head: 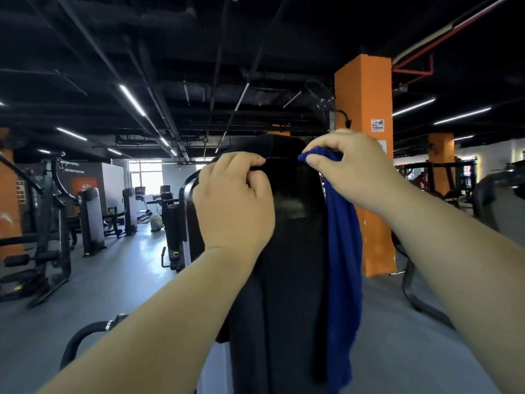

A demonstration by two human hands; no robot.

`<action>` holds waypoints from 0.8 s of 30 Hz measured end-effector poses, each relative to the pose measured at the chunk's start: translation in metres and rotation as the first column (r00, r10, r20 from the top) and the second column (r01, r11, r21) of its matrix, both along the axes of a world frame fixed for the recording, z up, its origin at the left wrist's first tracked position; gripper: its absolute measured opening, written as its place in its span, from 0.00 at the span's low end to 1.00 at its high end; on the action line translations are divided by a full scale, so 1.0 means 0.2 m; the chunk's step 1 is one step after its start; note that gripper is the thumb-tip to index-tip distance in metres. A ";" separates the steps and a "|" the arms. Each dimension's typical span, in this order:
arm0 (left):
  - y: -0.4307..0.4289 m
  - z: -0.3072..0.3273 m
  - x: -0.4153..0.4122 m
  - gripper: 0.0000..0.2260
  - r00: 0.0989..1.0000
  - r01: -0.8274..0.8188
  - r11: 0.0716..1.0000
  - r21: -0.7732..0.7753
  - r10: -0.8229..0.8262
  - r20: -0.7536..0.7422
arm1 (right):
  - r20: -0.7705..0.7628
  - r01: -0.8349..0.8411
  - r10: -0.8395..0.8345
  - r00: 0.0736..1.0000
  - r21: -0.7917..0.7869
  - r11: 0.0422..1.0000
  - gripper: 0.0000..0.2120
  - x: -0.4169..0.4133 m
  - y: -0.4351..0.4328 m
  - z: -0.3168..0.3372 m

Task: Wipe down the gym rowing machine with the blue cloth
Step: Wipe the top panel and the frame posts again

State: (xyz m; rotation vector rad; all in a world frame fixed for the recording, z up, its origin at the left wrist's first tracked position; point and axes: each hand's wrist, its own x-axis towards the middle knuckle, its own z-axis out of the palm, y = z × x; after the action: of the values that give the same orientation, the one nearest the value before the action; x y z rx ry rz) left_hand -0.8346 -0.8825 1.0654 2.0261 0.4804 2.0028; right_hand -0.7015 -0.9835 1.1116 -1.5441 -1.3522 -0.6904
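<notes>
Both forearms bare, entering from the lower corners and converging toward frame centre. Left hand (pixel 233 200): centre-left, back toward camera, fingers curled over the top edge of the black pad (pixel 287 251), thumb tucked against forefinger. Right hand (pixel 349 169): right of centre, slightly higher, wrist bent down, thumb and fingertips pinching the blue cloth (pixel 343 251) (grip at its upper end only). Hands apart, not touching.

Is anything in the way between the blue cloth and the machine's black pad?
Nothing visible. The right hand holds the blue cloth at the top of the black pad; the left hand grips the pad too.
</notes>
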 end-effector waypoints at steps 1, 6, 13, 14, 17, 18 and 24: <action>0.00 0.00 0.00 0.18 1.000 -0.005 1.000 0.006 0.005 -0.002 | 0.004 0.000 0.000 1.000 0.005 1.000 0.07 -0.01 0.01 0.00; 0.00 0.00 0.00 0.18 1.000 -0.017 0.999 0.036 0.017 0.008 | 0.084 -0.034 0.040 0.996 -0.066 0.997 0.07 -0.05 0.03 0.06; -0.03 -0.02 0.00 0.18 0.996 -0.092 0.989 0.116 0.091 0.016 | -0.099 -0.107 0.117 0.988 0.106 0.989 0.07 0.16 0.03 -0.16; -0.04 -0.02 0.00 0.18 0.992 -0.127 0.981 0.145 0.128 0.009 | -0.116 -0.143 0.162 0.980 0.160 0.977 0.07 0.17 0.04 -0.17; -0.06 -0.01 0.01 0.17 0.972 -0.226 0.949 0.218 0.234 -0.012 | -0.160 -0.286 0.329 0.931 0.241 0.927 0.08 0.17 0.07 -0.13; -0.06 0.00 0.01 0.16 0.960 -0.266 0.934 0.239 0.280 -0.027 | -0.154 -0.335 0.380 0.912 0.254 0.907 0.08 0.16 0.07 -0.11; -0.16 -0.08 0.08 0.19 0.848 -0.461 0.840 0.287 0.513 -0.137 | -0.147 -0.402 0.493 0.858 0.407 0.820 0.07 0.16 0.15 -0.21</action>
State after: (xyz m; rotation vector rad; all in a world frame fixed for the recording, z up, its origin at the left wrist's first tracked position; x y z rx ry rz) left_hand -0.8187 -0.9137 1.0485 2.4821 0.9244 2.2248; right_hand -0.6695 -0.9529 1.0690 -0.9233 -1.2519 -0.4003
